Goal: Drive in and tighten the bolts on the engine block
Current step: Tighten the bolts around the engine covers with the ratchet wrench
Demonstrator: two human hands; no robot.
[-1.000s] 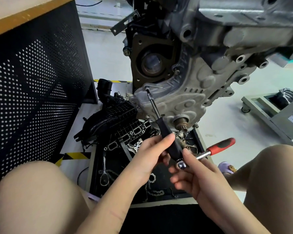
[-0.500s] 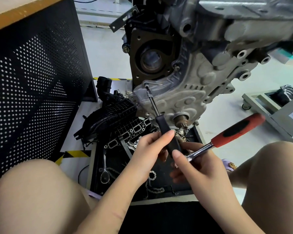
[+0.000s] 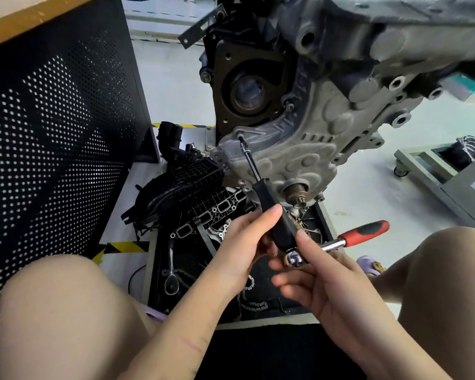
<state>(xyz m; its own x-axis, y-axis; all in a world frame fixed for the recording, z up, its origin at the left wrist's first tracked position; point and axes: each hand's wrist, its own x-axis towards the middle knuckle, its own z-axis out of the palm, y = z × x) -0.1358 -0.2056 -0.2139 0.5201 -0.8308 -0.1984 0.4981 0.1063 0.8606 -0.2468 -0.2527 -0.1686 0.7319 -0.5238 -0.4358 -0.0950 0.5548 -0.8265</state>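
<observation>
Red-handled chrome ratchet (image 3: 348, 240) has swung back down; both hands' fingers (image 3: 269, 215) pinch the black-handled driver (image 3: 274, 212); keep it square on the grey cast engine block (image 3: 327, 127) bolt

Matt cast-metal engine block (image 3: 327, 138), glossy chrome ratchet (image 3: 324, 246) (red rubbery grip), perforated black metal panel (image 3: 52, 133).

The person's forearms (image 3: 192, 333) and knees (image 3: 66, 311) were bare, with no sleeves, gloves, rings or watch on either of the hands (image 3: 244, 248). A thin reddish scratch (image 3: 192, 343) marked the left forearm. A lilac slipper (image 3: 369, 266) showed beside the right knee.
</observation>
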